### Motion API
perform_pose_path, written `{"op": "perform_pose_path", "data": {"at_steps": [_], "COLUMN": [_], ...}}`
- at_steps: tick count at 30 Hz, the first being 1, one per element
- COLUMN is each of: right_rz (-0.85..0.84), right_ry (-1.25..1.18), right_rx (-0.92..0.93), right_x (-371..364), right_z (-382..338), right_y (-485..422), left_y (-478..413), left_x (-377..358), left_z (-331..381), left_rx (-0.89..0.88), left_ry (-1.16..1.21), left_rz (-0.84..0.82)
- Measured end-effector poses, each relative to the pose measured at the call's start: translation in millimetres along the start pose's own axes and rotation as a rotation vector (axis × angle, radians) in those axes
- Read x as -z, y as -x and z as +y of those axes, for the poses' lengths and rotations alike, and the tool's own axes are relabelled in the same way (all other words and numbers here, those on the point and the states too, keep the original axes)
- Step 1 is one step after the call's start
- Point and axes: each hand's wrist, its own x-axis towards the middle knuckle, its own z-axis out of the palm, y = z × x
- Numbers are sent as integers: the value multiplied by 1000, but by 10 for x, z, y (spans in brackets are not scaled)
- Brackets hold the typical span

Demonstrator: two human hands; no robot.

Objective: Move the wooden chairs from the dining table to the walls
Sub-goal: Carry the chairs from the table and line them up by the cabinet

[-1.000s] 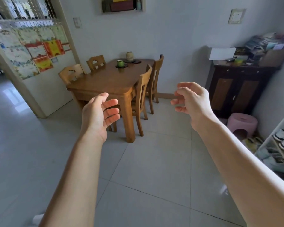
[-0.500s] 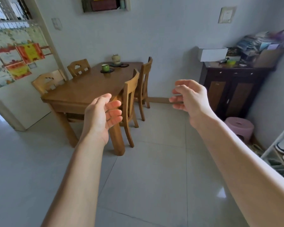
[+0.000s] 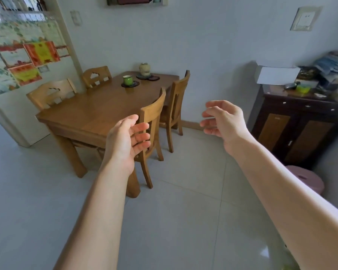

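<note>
A wooden dining table (image 3: 98, 115) stands ahead with several wooden chairs tucked against it. On its right side are the near chair (image 3: 154, 112) and the far chair (image 3: 179, 90). Two more chairs stand on its left side, one near (image 3: 51, 92) and one far (image 3: 97, 76). My left hand (image 3: 128, 139) is raised in front of the near right chair's back, fingers apart, holding nothing. My right hand (image 3: 222, 119) hovers to the right of that chair, fingers curled loosely, also empty. Neither hand touches a chair.
A green cup (image 3: 127, 80) and a jar (image 3: 144, 68) sit on the table. A dark cabinet (image 3: 300, 125) piled with clutter stands against the right wall, with a pink stool (image 3: 308, 178) in front of it. Pale tiled floor lies between me and the table.
The table and chairs have grown larger and nearer in view as I moved toward them. Both hands stay raised and empty, the left now overlapping the near right chair.
</note>
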Motion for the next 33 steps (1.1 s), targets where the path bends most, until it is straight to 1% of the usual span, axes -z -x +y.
{"op": "perform_pose_path", "data": {"at_steps": [4,10,21,29,33], "right_rz": [-50,-82,-86,-43,-59], "right_ry": [-37,-48,-62,-35,-12], "right_rx": [-36,-16,-35,-60,-67], "right_x": [-117,-261,-863,-990,-1032], "right_z": [108,261,261,434,554], "right_y": [-524,-1328,-3214,-4308,-4849], "left_y": [-421,-1194,-3082,-4059,-4464], "left_x": [-277,-672,-1343,-1857,-2120], "left_z": [-72,-114,115,-62,-248], "left_rx": [-35,-68,-73,13,49], "left_ry": [-22,-29,-12,-22,-33], "left_rz": [16,29,1,-69,-72]}}
